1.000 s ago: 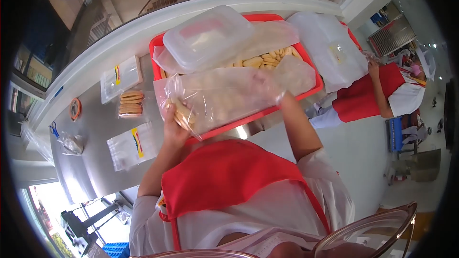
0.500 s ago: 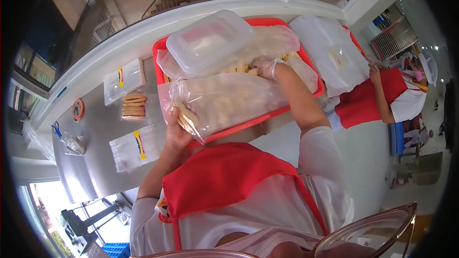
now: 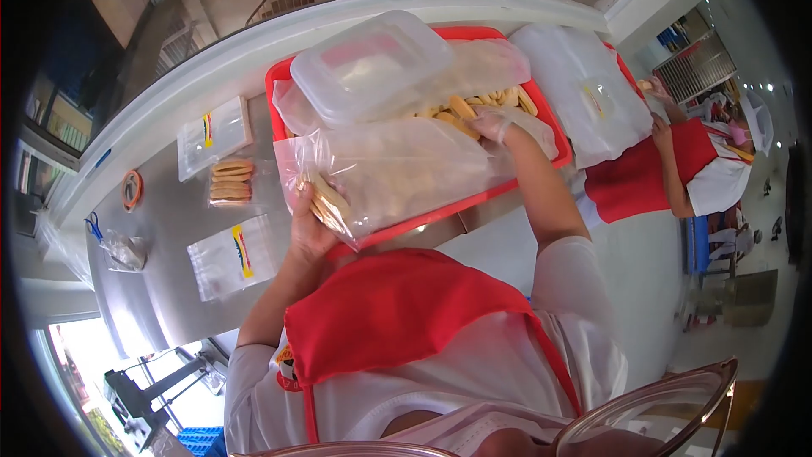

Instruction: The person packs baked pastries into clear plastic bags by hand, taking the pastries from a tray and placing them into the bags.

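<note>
Partly under paper (image 3: 406,161), pastries (image 3: 507,98), some in right hand (image 3: 488,124); clear bag (image 3: 340,206) in left hand (image 3: 309,234).

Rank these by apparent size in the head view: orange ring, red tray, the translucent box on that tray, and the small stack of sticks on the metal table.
1. Red tray
2. Translucent box
3. Stack of sticks
4. Orange ring

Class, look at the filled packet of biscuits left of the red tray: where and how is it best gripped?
Probably pinch the filled packet around its firm-looking row of biscuits, not the loose film at its right. Come from above and its left: it lies flat, with the red tray to its right and labelled bags close on its far side.
</note>
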A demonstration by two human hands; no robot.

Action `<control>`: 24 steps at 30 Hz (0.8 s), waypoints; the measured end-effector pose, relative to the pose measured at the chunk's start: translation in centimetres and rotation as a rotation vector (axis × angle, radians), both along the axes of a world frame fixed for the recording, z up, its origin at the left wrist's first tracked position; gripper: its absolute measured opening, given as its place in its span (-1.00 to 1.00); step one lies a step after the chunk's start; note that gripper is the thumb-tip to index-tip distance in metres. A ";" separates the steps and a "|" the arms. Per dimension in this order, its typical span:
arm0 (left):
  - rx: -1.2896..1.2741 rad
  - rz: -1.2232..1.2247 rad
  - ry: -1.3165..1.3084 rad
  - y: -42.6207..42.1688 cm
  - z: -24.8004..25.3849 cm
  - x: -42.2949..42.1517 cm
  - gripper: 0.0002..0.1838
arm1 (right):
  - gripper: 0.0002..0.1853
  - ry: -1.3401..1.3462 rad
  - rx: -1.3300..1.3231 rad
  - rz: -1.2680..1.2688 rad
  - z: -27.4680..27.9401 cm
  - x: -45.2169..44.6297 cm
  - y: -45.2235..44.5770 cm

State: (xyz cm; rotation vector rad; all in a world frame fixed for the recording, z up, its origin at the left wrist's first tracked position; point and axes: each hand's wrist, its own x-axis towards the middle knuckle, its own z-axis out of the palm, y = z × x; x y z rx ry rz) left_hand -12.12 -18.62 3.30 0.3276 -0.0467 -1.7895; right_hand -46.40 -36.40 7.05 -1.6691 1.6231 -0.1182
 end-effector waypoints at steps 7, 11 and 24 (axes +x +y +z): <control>-0.070 -0.033 -0.016 0.0 -0.3 0.1 -0.65 | -0.55 -0.311 -0.285 0.162 -7.8 -0.4 -2.5; -0.036 -0.035 -0.052 -0.1 -0.3 0.1 -0.65 | -0.54 -0.551 -0.372 0.073 -10.3 -0.2 -2.0; 0.032 -0.124 -0.276 -0.4 -0.5 -0.1 -0.68 | -0.23 0.105 -0.284 -0.319 0.6 10.0 1.7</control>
